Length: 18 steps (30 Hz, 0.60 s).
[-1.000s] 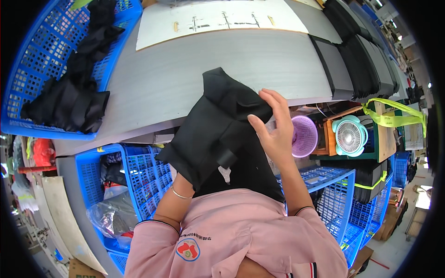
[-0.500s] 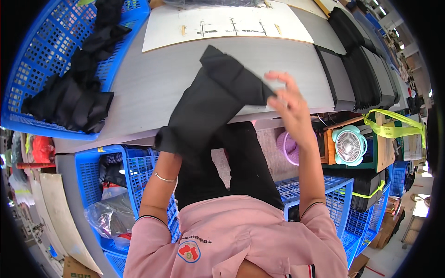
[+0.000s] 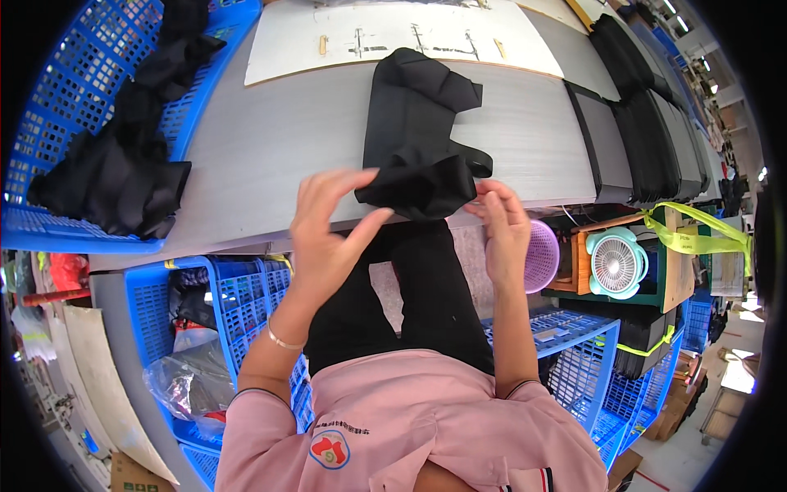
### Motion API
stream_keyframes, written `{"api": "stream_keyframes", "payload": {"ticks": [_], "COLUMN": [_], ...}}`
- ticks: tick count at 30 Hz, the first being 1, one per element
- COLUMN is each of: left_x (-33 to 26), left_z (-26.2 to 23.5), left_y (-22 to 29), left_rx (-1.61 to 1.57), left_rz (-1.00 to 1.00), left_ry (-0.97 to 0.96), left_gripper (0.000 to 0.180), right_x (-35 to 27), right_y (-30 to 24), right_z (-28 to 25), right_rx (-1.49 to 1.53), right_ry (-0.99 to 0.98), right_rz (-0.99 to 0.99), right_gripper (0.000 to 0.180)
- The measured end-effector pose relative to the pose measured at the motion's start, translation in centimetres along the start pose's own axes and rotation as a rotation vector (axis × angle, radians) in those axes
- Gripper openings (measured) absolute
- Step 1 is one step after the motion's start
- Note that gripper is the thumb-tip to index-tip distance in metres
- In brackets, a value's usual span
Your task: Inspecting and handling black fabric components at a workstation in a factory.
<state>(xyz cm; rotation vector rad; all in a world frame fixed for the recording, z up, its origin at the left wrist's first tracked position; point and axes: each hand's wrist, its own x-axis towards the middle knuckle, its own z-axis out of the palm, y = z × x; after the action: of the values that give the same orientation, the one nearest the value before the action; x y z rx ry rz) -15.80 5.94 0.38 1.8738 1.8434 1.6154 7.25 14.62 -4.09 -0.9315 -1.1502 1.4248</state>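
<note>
A black fabric piece (image 3: 410,115) lies lengthwise on the grey table, its near end folded up into a loose opening that hangs at the table's front edge. My left hand (image 3: 324,230) is at the left side of this near end, thumb and fingers apart, fingertips touching the cloth's edge. At the opposite corner, my right hand (image 3: 504,225) pinches the fabric between thumb and fingers. Part of the right fingertips is hidden behind the cloth.
A blue crate (image 3: 184,123) with black fabric stands at the left on the table (image 3: 270,139). Stacked black-and-grey panels (image 3: 602,143) are at the right, a white board (image 3: 393,41) at the back. Below the edge are a purple basket (image 3: 541,258), a small fan (image 3: 616,262) and blue crates (image 3: 246,303).
The fabric has come down flat onto the table, turned so its length runs away from me. My left hand has come out from under it, and my right hand has moved down to its near corner.
</note>
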Motion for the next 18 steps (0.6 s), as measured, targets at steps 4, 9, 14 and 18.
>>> {"api": "stream_keyframes", "payload": {"ticks": [4, 9, 14, 18], "left_x": [3.9, 4.3, 3.0, 2.5], "left_z": [2.2, 3.9, 5.3, 6.3], "left_y": [-0.4, -1.9, -3.2, -3.3], "left_rx": [-0.149, -0.258, -0.337, -0.365], "left_rz": [-0.118, -0.284, -0.345, -0.357], "left_ry": [-0.230, -0.389, -0.335, -0.311], "left_gripper": [0.029, 0.020, 0.013, 0.012], "right_x": [0.1, 2.4, 3.7, 3.7], "right_y": [0.7, 0.6, 0.6, -0.3], "right_z": [0.8, -0.1, 0.0, 1.4], "right_rx": [0.200, 0.435, 0.554, 0.352], "right_ry": [-0.171, -0.446, -0.642, -0.525], "right_rz": [0.193, 0.339, 0.398, 0.427], "right_gripper": [0.035, 0.049, 0.051, 0.041]}}
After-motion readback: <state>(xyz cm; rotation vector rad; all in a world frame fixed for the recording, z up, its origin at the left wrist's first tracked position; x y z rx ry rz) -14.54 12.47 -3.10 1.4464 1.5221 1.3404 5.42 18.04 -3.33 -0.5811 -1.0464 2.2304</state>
